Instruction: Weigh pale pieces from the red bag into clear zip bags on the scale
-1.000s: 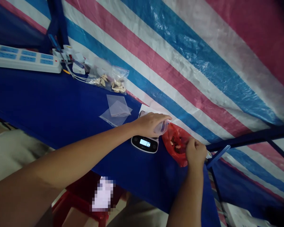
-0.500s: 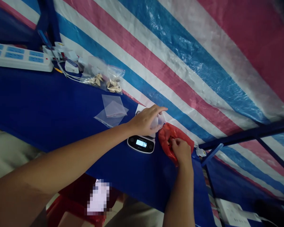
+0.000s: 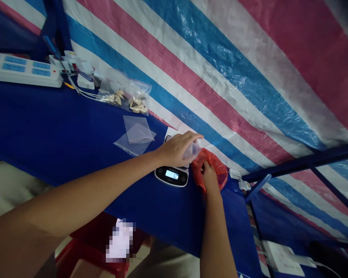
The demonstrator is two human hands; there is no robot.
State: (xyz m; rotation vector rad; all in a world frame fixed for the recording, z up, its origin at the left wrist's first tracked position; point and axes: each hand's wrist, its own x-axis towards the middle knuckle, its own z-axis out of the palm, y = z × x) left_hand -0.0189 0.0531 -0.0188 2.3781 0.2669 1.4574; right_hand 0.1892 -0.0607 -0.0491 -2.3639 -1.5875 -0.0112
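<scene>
My left hand is above the digital kitchen scale, whose lit display seems to begin with 32. Its fingers grip a clear plastic bag over the weighing plate, with the index finger stretched out to the right. Just right of the scale, a red plastic bag stands with its mouth open. My right hand reaches down into that bag. Its fingertips are hidden among dark contents that I cannot make out.
Flat clear bags lie left of the scale. Behind them are zip bags of pale dried slices, a screwdriver and a white power strip. Striped tarpaulin rises along the table's back edge. A metal bar crosses at right.
My right hand has moved left and deeper into the red bag, whose mouth has changed shape. My left hand stays over the scale with the clear bag.
</scene>
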